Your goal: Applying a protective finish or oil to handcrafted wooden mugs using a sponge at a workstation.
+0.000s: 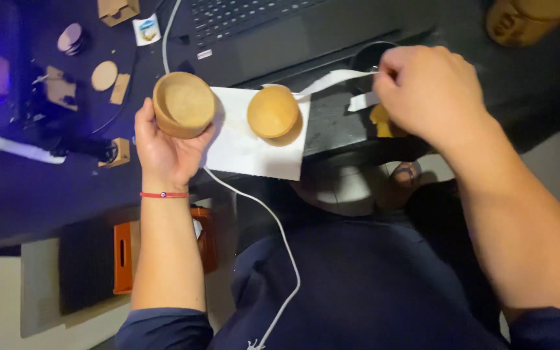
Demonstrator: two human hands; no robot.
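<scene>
Yellow object [380, 121] half hidden beneath right hand [426, 91]

On the table [46, 188], a sheet of paper [247, 152] lies at the near edge in front of the laptop [306, 32], with a round bowl [273, 112] resting on it and a second bowl [183, 104] held just left of the sheet by the left hand [166, 146]. To the right of the sheet, the right hand [426, 91] pinches a paper strip [332, 80] over a dark cup [371, 58]. Small wooden discs [104, 75] lie far left, and a cable [273, 227] runs from behind the bowls down across the person's lap.
</scene>
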